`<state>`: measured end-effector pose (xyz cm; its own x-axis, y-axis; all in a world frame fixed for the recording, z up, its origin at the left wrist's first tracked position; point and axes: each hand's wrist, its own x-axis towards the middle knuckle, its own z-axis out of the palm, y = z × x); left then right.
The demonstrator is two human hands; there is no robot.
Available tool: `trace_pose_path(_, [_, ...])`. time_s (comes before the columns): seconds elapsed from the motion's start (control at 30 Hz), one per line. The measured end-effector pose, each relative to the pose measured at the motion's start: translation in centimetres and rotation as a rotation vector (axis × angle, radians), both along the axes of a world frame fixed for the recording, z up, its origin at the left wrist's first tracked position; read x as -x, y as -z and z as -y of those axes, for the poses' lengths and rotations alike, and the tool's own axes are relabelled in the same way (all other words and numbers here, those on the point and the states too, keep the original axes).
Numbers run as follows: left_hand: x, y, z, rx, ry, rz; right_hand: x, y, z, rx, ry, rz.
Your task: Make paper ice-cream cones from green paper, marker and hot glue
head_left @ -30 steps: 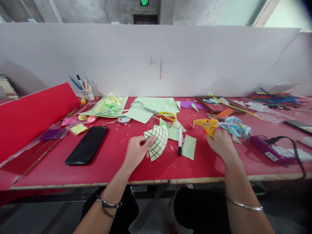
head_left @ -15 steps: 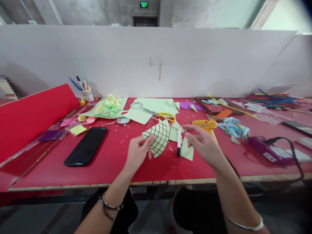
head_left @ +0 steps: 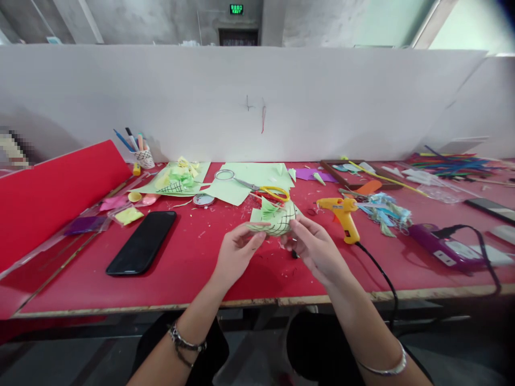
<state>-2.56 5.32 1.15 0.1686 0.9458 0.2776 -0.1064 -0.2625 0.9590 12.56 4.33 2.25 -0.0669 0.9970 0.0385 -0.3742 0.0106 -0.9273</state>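
Between both hands is a pale green paper piece (head_left: 277,227) with a black grid drawn on it, now bent into a curve. My left hand (head_left: 237,249) pinches its left end between thumb and fingers. At its right end, my right hand (head_left: 316,244) grips the edge. Beneath and behind it lie green paper scraps (head_left: 259,215), with a small pleated green piece (head_left: 270,208) just above. The marker is mostly hidden behind my right hand. Yellow-handled scissors (head_left: 276,193) lie on the red table behind my hands.
A yellow glue gun (head_left: 341,214) stands right of my right hand, its cord running over the table edge. A black phone (head_left: 141,242) lies left. Farther back are green sheets (head_left: 229,187), a pen cup (head_left: 144,157), a purple power strip (head_left: 446,249) and a white partition (head_left: 193,107).
My right hand has moved left and down from beside the glue gun and taken hold of the gridded paper. The paper has gone from nearly flat to curved.
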Motion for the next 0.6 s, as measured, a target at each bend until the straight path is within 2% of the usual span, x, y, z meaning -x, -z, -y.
trace_pose_path(0.1, [0.0, 0.0, 0.1, -0.017, 0.076, 0.054, -0.1, 0.1, 0.1, 0.006, 0.001, -0.134])
trace_pose_path(0.23, [0.0, 0.2, 0.2, 0.075, 0.159, 0.142, 0.1, -0.2, 0.2, -0.01, -0.065, -0.234])
trace_pose_path(0.43, [0.2, 0.5, -0.2, 0.182, 0.232, 0.305, 0.6, -0.9, 0.6, 0.027, -0.17, -0.228])
trace_pose_path(0.6, [1.0, 0.1, -0.2, 0.078, 0.272, 0.276, 0.3, -1.2, 1.0, 0.031, -0.246, -0.149])
